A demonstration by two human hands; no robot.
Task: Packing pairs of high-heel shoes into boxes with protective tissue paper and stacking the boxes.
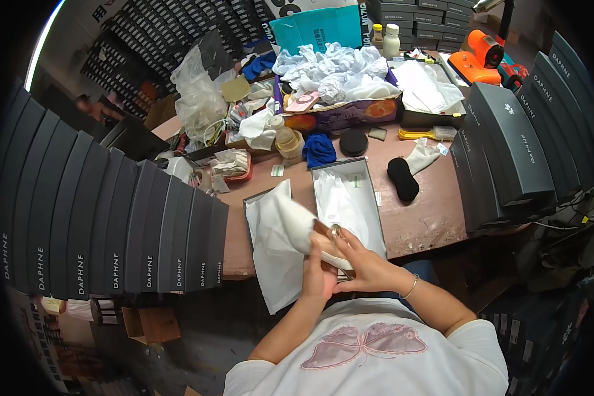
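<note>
I look down from a head camera at a cluttered brown table (422, 218). My two hands meet at the near edge of the table, just over my chest. My left hand (319, 276) is wrapped around the underside of a pale cream shoe (303, 231), fingers closed on it. My right hand (362, 263) is closed on the shoe's near end, its fingers curled over the edge beside a small round metal ornament (335, 230). The shoe points away from me and to the left, and it is partly wrapped in white tissue paper (270, 251).

The tissue paper spills out of an open box half (252, 203) that lies on the table just left of my hands. Beside it, to the right, lies a second open shoebox half (350, 198), grey-white inside, with more paper in it. The shoe is held above the gap between the two.

On my left, a long row of dark grey shoeboxes (112, 224) stands on end. On my right, more dark shoeboxes (515, 145) lean in a stack. Further back on the table lie a black oval pad (402, 179), a blue cloth (319, 150), a yellow brush (424, 134), and a box heaped with crumpled white paper (336, 69). An orange tool (478, 56) sits at the far right.
</note>
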